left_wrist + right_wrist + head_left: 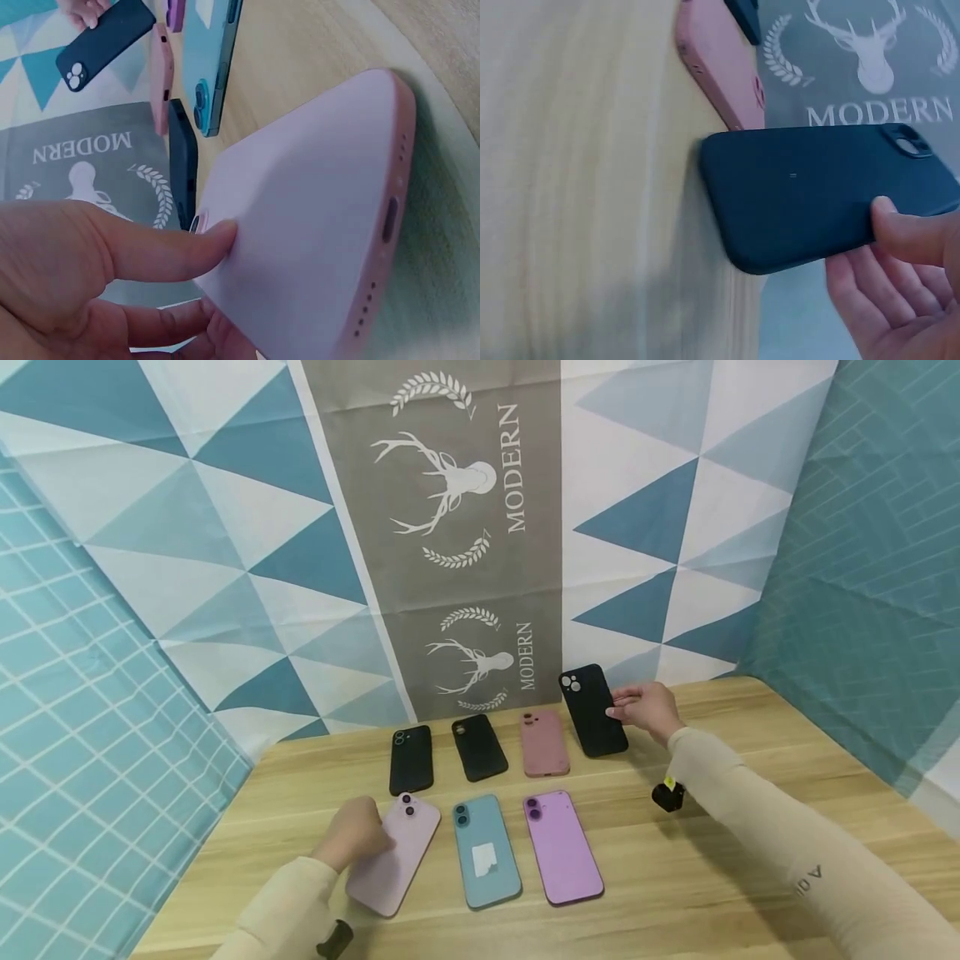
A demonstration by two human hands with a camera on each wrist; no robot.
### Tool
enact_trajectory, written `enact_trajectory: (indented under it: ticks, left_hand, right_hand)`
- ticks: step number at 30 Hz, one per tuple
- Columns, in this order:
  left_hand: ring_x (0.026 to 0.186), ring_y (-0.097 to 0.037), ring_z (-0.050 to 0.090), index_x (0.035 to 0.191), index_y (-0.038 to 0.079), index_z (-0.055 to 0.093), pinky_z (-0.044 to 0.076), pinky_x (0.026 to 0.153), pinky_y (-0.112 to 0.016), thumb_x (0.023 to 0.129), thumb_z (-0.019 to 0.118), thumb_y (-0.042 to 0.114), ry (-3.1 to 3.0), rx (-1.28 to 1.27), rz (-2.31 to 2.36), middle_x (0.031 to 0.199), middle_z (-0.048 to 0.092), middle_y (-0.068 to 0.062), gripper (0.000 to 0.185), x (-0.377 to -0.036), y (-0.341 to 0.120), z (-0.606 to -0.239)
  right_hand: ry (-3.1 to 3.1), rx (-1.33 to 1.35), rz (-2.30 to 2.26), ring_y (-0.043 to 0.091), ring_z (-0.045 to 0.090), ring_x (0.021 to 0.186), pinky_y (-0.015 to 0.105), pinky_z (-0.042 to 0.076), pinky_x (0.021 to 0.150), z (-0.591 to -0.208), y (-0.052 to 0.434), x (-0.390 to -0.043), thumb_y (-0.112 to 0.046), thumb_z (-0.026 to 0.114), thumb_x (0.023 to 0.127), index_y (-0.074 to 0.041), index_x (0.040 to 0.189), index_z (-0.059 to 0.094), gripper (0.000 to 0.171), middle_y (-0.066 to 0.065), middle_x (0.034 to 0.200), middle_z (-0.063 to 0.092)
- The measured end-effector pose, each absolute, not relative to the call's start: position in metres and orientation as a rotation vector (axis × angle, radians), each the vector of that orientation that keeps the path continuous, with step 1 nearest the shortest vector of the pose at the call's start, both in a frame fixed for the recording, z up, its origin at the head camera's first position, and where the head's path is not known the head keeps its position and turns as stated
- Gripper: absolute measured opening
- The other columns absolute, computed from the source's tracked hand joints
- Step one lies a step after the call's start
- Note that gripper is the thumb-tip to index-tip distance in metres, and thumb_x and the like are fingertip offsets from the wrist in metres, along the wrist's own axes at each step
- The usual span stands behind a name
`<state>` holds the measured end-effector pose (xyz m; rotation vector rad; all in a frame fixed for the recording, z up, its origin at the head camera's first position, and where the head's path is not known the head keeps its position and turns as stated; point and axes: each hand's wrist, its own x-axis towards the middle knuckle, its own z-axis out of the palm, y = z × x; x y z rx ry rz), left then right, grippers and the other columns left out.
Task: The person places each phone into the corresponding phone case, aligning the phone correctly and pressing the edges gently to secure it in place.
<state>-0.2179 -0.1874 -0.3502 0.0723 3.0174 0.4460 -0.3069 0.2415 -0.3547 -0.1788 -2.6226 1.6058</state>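
My left hand (358,832) pinches a pale pink phone (399,857), thumb on its back and fingers beneath its edge; in the left wrist view the phone (315,202) is tilted, its port end showing. At the back right, my right hand (647,706) grips a black phone case (596,714) by its right edge, with the case tipped up. Seen from the right wrist, its thumb lies on the back of the case (802,195) and its fingers are underneath. Beside the left hand's phone lies a blue phone (480,831), then a purple phone (566,852).
Along the back of the wooden table (697,860) lie a black case (411,764), another black case (480,752) and a pink case (546,747). Patterned cloth (450,635) hangs behind the table, and a blue tiled surface (75,777) borders the left.
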Motion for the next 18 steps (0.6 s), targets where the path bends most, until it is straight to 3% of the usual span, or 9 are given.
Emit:
enact_trajectory:
  ticks: [4, 13, 18]
  left_hand:
    - [0.06, -0.018, 0.053, 0.072, -0.004, 0.063, 0.046, 0.052, -0.025, 0.071, 0.077, 0.006, 3.007, 0.083, 0.489, 0.067, 0.059, -0.008, 0.018, -0.218, -0.192, -0.348]
    - [0.052, -0.011, 0.053, 0.062, 0.002, 0.064, 0.044, 0.048, -0.021, 0.073, 0.079, 0.007, 2.935, 0.01, 0.745, 0.055, 0.06, -0.003, 0.019, -0.215, -0.197, -0.347]
    - [0.054, -0.012, 0.052, 0.061, 0.002, 0.065, 0.043, 0.049, -0.021, 0.073, 0.078, 0.007, 2.988, 0.017, 0.774, 0.057, 0.06, -0.002, 0.018, -0.211, -0.195, -0.344]
  right_hand:
    - [-2.591, -0.116, 1.475, 0.019, 0.071, 0.093, 0.04, 0.058, 0.087, -0.357, 0.241, -0.295, -0.013, 0.069, 0.089, 0.004, 0.127, 0.058, 0.043, 0.026, 0.121, 0.064]
    - [-2.514, -0.181, 1.667, 0.002, 0.07, 0.081, 0.031, 0.059, 0.081, -0.357, 0.235, -0.28, -0.017, 0.069, 0.089, 0.001, 0.13, 0.057, 0.047, 0.023, 0.128, 0.061]
    - [-2.466, -0.192, 1.826, -0.001, 0.068, 0.077, 0.033, 0.059, 0.084, -0.352, 0.223, -0.271, -0.015, 0.07, 0.088, 0.005, 0.128, 0.058, 0.047, 0.024, 0.126, 0.062]
